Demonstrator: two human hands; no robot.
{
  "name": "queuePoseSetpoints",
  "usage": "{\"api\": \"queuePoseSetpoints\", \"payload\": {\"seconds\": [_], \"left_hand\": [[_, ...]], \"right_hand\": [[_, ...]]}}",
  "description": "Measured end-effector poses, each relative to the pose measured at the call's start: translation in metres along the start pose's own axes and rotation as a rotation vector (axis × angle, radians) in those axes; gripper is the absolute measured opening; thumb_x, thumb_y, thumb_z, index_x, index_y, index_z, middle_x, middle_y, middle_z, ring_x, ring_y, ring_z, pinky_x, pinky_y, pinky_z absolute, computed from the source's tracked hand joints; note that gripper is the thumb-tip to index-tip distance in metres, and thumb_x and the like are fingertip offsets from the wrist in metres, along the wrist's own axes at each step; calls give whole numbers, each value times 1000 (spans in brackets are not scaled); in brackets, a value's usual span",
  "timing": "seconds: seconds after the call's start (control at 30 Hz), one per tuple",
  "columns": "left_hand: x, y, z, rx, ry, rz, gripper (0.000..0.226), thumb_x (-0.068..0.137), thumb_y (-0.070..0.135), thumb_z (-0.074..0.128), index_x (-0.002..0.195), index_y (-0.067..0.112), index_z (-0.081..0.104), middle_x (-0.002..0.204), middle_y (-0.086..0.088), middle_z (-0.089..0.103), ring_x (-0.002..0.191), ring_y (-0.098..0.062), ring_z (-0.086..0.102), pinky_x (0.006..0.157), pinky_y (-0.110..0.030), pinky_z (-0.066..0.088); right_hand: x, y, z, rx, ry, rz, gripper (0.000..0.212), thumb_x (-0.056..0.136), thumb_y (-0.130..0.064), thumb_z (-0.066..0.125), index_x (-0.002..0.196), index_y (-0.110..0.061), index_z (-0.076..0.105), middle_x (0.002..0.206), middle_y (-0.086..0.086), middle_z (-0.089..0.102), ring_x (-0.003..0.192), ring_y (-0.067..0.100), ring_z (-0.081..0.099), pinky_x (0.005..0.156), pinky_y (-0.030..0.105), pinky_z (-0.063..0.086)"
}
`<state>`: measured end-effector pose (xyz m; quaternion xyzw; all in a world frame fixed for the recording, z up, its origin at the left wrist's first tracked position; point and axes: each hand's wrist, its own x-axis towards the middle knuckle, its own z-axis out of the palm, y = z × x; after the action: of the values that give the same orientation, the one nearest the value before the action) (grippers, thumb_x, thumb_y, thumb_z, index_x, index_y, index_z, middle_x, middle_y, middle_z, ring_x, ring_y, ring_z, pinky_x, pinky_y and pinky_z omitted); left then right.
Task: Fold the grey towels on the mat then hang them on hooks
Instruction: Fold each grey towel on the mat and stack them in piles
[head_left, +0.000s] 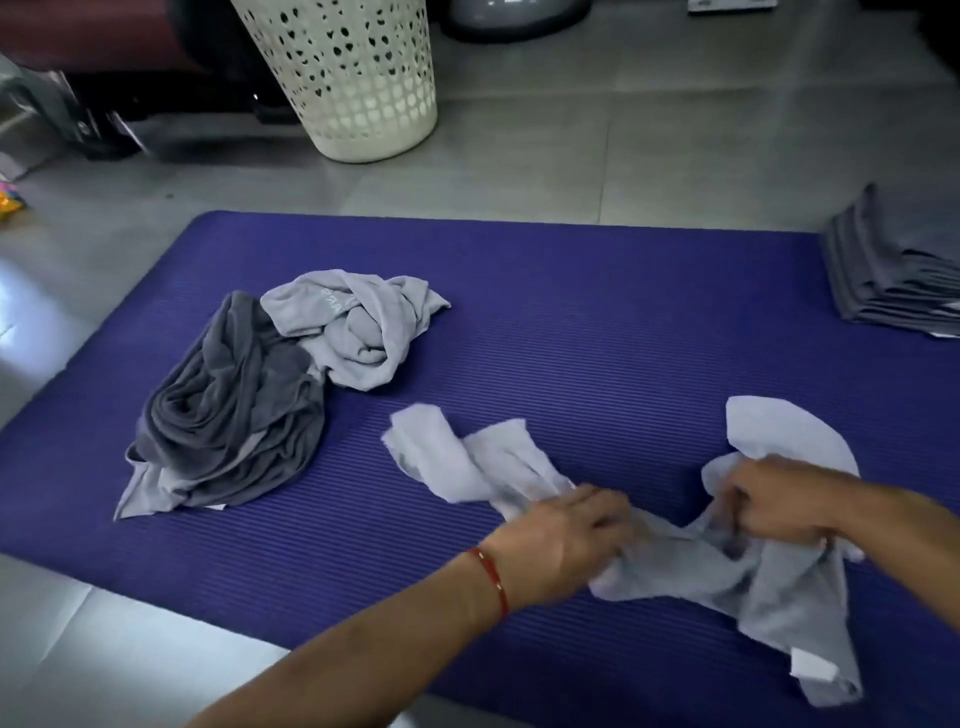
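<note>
A purple ribbed mat (571, 322) lay across the pale tiled floor (571, 156), taking up most of the view. On its left part sat a crumpled dark grey towel (228, 415), touching a twisted light grey towel (358, 332) just behind it. A white perforated laundry basket (358, 78) stood on the floor beyond the mat. At the right edge, a stack of folded grey towels (883, 280) rested at the mat's far right corner.

Near the front of the mat a pale grey towel (467, 457) lay bunched and stretched sideways between both hands. The left forearm reached in from the lower left, a red string bracelet (491, 577) round the wrist. The left hand (566, 540) was palm down, its fingers (608, 514) curled into the cloth and gripping a gathered fold. The right arm entered from the right edge. The right hand (774, 499) was also knuckles up, its fingers (737, 512) bent and pinching the towel's other bunched part. A white label (813, 667) showed at the towel's near corner.
</note>
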<state>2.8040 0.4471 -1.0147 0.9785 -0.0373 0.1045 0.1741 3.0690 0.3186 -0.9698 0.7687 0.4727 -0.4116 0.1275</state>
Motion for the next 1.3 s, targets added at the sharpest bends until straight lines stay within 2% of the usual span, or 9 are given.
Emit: {"api": "queuePoseSetpoints", "payload": {"seconds": [0.1,0.23,0.37,0.53,0.67,0.87,1.03,1.17,1.3], "left_hand": [[-2,22,2,-74,128,-31,34,92,10,52,123,9,65,135,-14,57,119,-32,57,94,-43,48],[-34,-24,-11,263,257,-885,42,85,41,56,123,24,61,136,-9,51,122,-32,47,95,-58,43],[-56,-54,-24,-265,130,-1311,63,86,31,70,142,23,42,125,-9,54,111,-32,56,91,-42,50],[-27,-5,-49,-374,516,-1105,55,79,23,80,124,34,52,94,14,63,81,-5,65,72,-25,56],[15,50,-67,-687,480,-818,52,85,22,78,128,33,51,99,9,68,82,-12,71,69,-28,60],[18,21,-88,-467,742,-943,23,85,7,64,96,26,59,78,8,62,53,-12,54,54,-24,44],[30,-45,-36,-670,167,-1031,30,96,24,63,125,26,63,119,7,67,113,-14,63,99,-33,48],[48,-42,5,-532,-68,-938,51,96,36,63,143,21,51,135,1,60,124,-19,58,100,-26,42],[73,-27,24,-628,-127,-879,55,97,43,60,146,22,48,129,3,64,118,-15,60,98,-28,47]], "right_hand": [[-2,-23,1,116,163,-155,33,95,-48,57,128,-47,57,123,-18,62,108,3,60,99,29,49],[-7,-55,42,17,5,-402,72,87,-82,40,152,-56,23,150,-22,41,138,6,42,113,36,39],[-6,-60,53,-114,-13,-429,62,90,-71,43,147,-60,21,155,-22,34,140,11,40,111,44,41],[-9,-84,21,375,284,-411,40,91,-65,56,124,-42,60,116,-20,65,108,0,64,95,34,54],[-23,-107,7,1075,108,-491,49,91,-51,69,131,-25,58,113,5,76,105,24,73,93,47,58],[-42,-63,-1,1145,229,-399,26,97,-23,66,119,-10,70,112,7,76,108,22,72,105,50,52],[-78,-36,-23,1036,107,-396,40,96,-36,63,115,-3,71,112,15,75,109,29,71,100,43,55],[-98,2,-13,785,218,-117,69,80,-83,51,95,-21,77,94,2,78,90,18,73,81,39,55],[-120,46,31,540,393,79,30,97,-52,58,81,-27,67,78,-5,72,68,-1,64,64,15,47]]}}
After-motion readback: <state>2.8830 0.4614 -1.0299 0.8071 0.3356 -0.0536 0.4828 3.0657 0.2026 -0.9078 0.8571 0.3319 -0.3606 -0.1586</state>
